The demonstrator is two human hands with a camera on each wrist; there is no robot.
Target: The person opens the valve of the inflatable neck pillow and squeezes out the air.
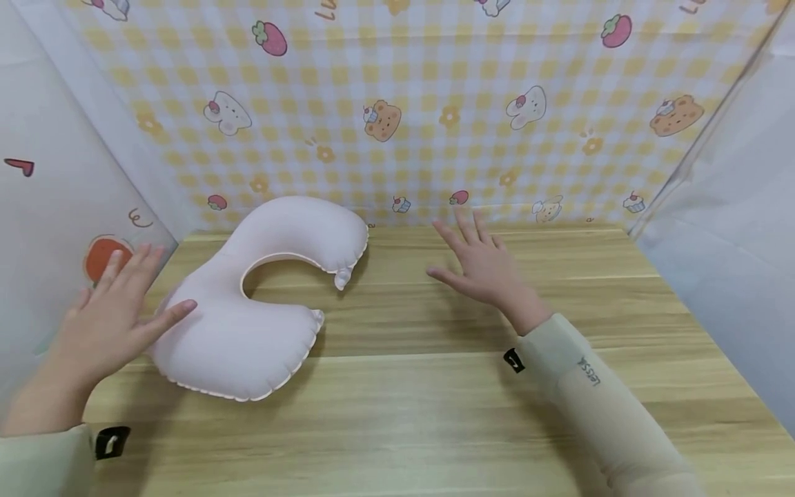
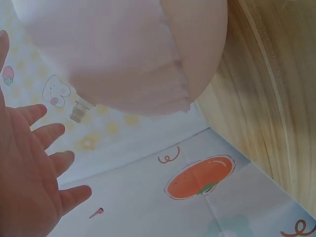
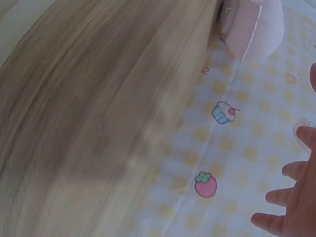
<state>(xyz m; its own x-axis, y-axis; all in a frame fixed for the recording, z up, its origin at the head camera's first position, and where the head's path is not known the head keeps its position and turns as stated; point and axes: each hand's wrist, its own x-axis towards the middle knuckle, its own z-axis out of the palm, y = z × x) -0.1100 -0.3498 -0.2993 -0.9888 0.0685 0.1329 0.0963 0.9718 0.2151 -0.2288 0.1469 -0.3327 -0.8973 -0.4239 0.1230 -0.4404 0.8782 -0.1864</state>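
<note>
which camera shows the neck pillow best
The head view: the neck pillow shows nearly whole, its curve and both ends clear, with only the left hand overlapping it. The left wrist view catches just a part, cut off at the top; the right wrist view, a small piece at the top edge.

Head view: bright, diffuse light; the worktop (image 1: 404, 442) shows a pale sheen near its middle and soft-edged shadows beside the neck pillow (image 1: 211, 338) and the right sleeve (image 1: 596, 393). Wrist views: dimmer, hazy, low in contrast, with softened detail. A broad, blurred shadow covers the worktop at right wrist; at left wrist, its wood lines bow.
</note>
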